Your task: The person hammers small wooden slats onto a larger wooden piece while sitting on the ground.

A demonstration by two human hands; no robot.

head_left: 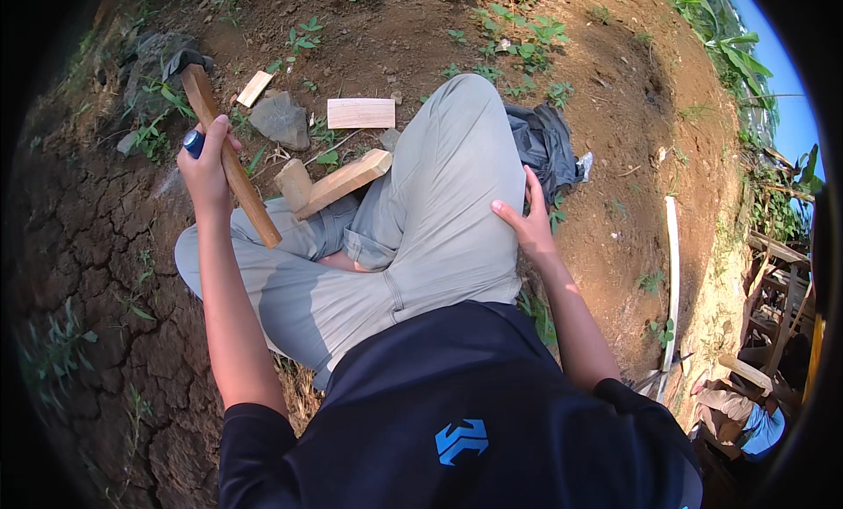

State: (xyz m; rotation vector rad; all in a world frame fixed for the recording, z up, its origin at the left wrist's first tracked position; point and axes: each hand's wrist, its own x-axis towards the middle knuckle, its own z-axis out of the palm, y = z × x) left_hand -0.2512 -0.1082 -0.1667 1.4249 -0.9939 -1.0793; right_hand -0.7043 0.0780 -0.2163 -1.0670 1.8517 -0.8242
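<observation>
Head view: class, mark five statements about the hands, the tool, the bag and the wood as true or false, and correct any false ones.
1. The left hand grips a wooden-handled tool. True.
2. The tool's dark head is its end nearest the person's torso. False: the head is at the far end.
3. The right hand touches the pale trousers. True.
4. The black bag lies on the person's left. False: the bag lies on the right.
5. A flat wooden piece lies on the ground. True.

The left forearm [230,316] extends forward, the left hand [206,171] curled in a closed grip. The right forearm [571,307] angles inward; the right hand [530,226] rests against the raised right leg [461,166], thumb [507,211] and fingers [530,187] spread apart.
</observation>
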